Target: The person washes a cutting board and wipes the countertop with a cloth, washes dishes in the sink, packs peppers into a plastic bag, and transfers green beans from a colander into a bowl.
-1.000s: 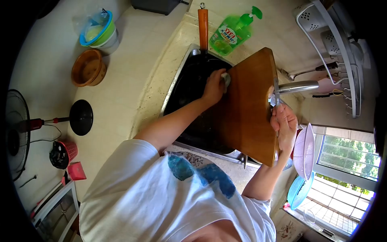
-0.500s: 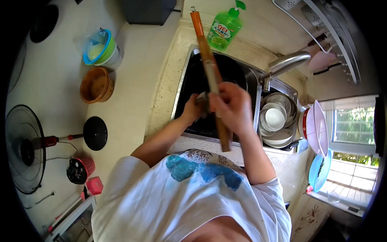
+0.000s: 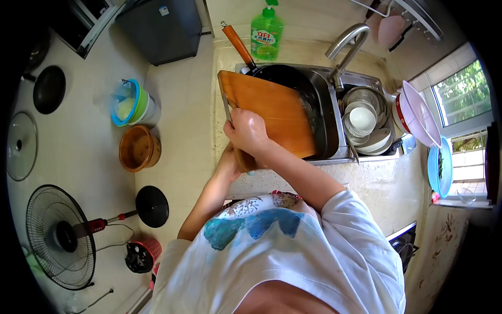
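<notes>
A wooden cutting board (image 3: 266, 112) is held tilted over the left sink basin, its broad face showing. A grey metal strip (image 3: 226, 108) shows along its left edge. My right hand (image 3: 248, 131) is closed at that edge, knuckles up and wet. Lower down, my left hand (image 3: 228, 165) is closed at the board's near left corner, with its fingers partly hidden. Behind the board a black wok (image 3: 314, 89) sits in the basin, its orange wooden handle (image 3: 238, 44) sticking out at the far left.
A green dish soap bottle (image 3: 266, 34) stands behind the sink. The faucet (image 3: 348, 47) rises between the basins. Stacked bowls and plates (image 3: 362, 119) fill the right basin. Pink and blue baskets (image 3: 421, 112) are at the right. A fan (image 3: 60, 235) stands on the left.
The board has turned from edge-on to showing its broad face. My right hand has moved left along with its edge, and my left hand has come lower, nearer my body.
</notes>
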{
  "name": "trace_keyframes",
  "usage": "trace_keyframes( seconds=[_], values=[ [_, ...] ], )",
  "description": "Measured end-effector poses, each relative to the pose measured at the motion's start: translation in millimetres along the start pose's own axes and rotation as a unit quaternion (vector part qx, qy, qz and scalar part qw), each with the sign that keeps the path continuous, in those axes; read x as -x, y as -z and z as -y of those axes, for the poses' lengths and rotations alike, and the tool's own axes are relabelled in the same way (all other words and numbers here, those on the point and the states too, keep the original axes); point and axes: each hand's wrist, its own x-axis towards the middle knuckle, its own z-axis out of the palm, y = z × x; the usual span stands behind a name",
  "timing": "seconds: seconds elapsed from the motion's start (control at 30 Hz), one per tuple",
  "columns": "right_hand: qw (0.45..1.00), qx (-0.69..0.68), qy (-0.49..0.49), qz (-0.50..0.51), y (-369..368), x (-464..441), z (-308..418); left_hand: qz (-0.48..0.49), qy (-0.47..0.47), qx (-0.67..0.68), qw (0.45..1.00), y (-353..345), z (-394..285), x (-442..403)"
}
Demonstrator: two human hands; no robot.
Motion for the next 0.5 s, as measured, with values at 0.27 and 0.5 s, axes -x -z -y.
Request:
trace_keyframes(
  seconds=[0.27,0.5],
  values=[
    [0.998,0.021,-0.051,0.004,-20.8,-16.0,-1.9,-0.169,-0.271,-0.228,0.920,11.3,-26.8,8.9],
    [0.997,0.018,-0.069,0.035,-42.1,-11.2,-10.2,-0.109,-0.431,-0.301,0.844,-23.0,-82.5,14.0]
  ],
)
